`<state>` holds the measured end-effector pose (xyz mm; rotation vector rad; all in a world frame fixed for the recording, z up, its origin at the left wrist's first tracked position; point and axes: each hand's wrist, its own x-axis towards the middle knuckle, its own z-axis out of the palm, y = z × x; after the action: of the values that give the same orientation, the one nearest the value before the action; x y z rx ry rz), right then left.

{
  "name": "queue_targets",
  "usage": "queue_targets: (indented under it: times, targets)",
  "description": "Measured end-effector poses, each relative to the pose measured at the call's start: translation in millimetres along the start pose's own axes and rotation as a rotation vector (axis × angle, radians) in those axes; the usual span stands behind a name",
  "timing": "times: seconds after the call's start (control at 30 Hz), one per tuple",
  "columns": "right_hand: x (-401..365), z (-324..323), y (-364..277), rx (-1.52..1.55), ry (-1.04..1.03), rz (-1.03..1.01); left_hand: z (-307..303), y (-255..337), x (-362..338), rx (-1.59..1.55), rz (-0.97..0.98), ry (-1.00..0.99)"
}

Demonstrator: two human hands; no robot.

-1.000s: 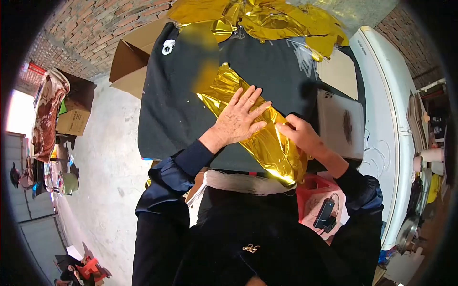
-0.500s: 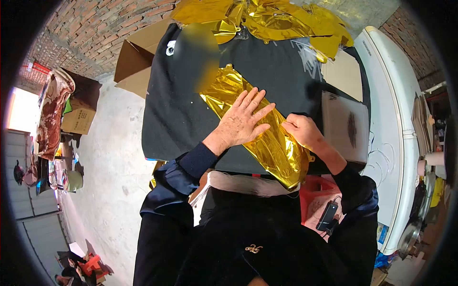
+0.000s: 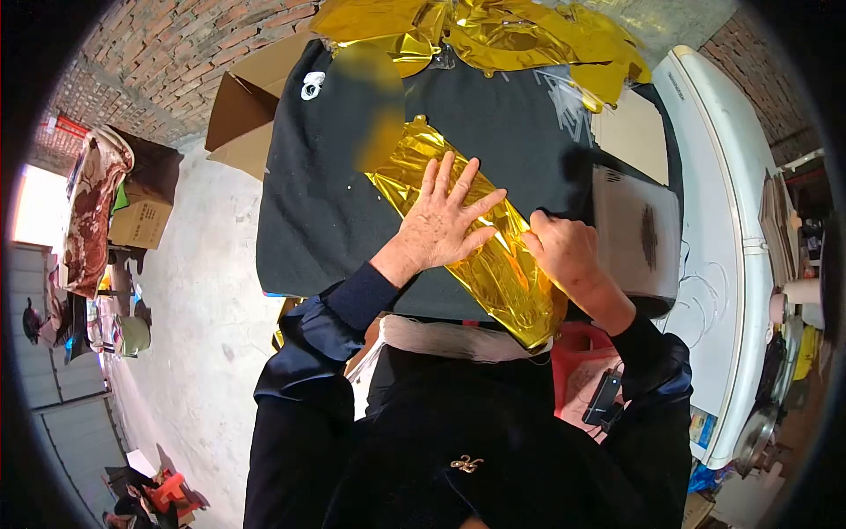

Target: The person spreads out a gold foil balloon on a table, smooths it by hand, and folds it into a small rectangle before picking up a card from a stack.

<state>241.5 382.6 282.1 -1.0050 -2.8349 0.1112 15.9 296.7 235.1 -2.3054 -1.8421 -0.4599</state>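
A person's left hand (image 3: 432, 231) lies spread, palm down, across a crinkled, shiny gold foil piece (image 3: 507, 286) set aslant on a desk (image 3: 322, 225) draped in black cloth, while the right hand (image 3: 566, 251) works at its right edge. The left fingers are open and fanned; the right ones are curled against the foil, though whether they pinch it cannot be told. The step appears to be steadying and handling the thin film along that edge, which calls for a firm left palm and a light, controlled touch from the right.

More gold foil sheets (image 3: 538, 40) spill over the desk's far edge, beside thin clear plastic strips (image 3: 564, 101). A translucent, flat-sided plastic package (image 3: 636, 234) sits at right; a bundle of white thread (image 3: 441, 339) hangs along the near edge. An open brown cardboard box (image 3: 242, 119) stands at left, below a red brick wall (image 3: 194, 66), and a long white appliance (image 3: 718, 229) flanks the right.
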Motion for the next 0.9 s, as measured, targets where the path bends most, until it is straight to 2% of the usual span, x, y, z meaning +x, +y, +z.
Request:
queue_targets:
  times: [0.07, 0.17, 0.27, 0.4, 0.5, 0.63, 0.9]
  targets:
    - [4, -5, -3, -0.012, 0.156, -0.105, 1, 0, 0, -0.009, -0.001, 0.012]
    - [26, 1, -5, 0.131, 0.325, -0.307, 3, -2, -1, -0.02, 0.003, 0.023]
    - [54, 13, -12, 0.114, 0.338, -0.408, 2, -2, -2, -0.013, 0.004, 0.0]
    - [98, 28, -12, 0.155, 0.323, -0.434, 5, -3, -2, -0.068, 0.005, 0.022]
    - [120, 35, -7, 0.155, 0.26, -0.501, 3, -3, -2, -0.097, -0.001, 0.025]
    - [128, 37, -6, 0.144, 0.199, -0.512, 0, -3, -1, -0.112, -0.013, 0.036]
    - [141, 44, -1, 0.158, 0.223, -0.558, 0, -3, -1, -0.137, -0.029, 0.016]
